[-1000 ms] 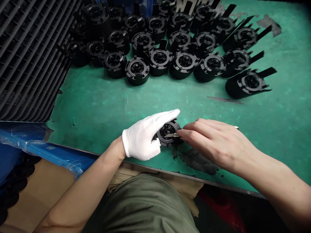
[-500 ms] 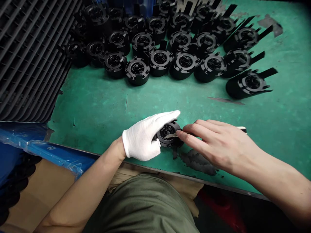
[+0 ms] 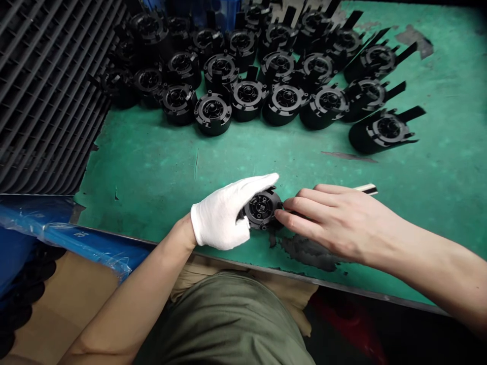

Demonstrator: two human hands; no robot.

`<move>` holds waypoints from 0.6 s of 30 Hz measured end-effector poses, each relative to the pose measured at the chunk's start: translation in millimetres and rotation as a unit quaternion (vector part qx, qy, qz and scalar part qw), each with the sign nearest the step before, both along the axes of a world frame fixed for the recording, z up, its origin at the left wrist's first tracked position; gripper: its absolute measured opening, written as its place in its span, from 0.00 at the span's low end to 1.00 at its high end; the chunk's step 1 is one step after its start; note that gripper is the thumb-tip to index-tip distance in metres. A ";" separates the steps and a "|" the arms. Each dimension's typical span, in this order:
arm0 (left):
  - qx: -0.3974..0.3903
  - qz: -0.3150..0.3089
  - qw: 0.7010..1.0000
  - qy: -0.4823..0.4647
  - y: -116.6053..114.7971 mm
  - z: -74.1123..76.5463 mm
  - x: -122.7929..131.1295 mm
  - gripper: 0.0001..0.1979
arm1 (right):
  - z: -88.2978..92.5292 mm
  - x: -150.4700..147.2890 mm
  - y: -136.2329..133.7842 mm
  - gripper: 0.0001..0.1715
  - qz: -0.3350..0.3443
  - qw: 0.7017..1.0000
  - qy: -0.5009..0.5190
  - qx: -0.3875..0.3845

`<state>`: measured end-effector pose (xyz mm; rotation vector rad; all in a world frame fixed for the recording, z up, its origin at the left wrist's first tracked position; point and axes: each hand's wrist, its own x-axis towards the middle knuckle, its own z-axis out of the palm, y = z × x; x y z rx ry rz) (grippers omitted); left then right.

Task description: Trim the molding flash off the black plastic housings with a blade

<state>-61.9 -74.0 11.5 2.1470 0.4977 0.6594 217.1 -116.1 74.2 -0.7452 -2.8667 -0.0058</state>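
Observation:
My left hand, in a white glove, is wrapped round a round black plastic part held on edge just above the green table. My bare right hand is pinched at the part's right rim and grips a thin tool whose pale handle end sticks out behind the knuckles. The tool's tip is hidden by my fingers.
Several matching black round parts with long tabs stand in rows at the back of the table. A stack of black slatted grilles lies at the left. Blue plastic film and a cardboard box sit below the table's near edge. Black shavings lie under my right hand.
The metal tip that lay across the part's face is now out of sight. My right hand has turned slightly, showing more of the tool's handle end. The left hand has barely moved.

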 end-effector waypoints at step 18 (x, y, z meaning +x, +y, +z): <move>-0.273 0.035 0.946 -0.169 5.7 -10.0 -8.0 0.35 | -41.0 11.9 -50.6 0.15 -0.239 0.962 0.126 -0.028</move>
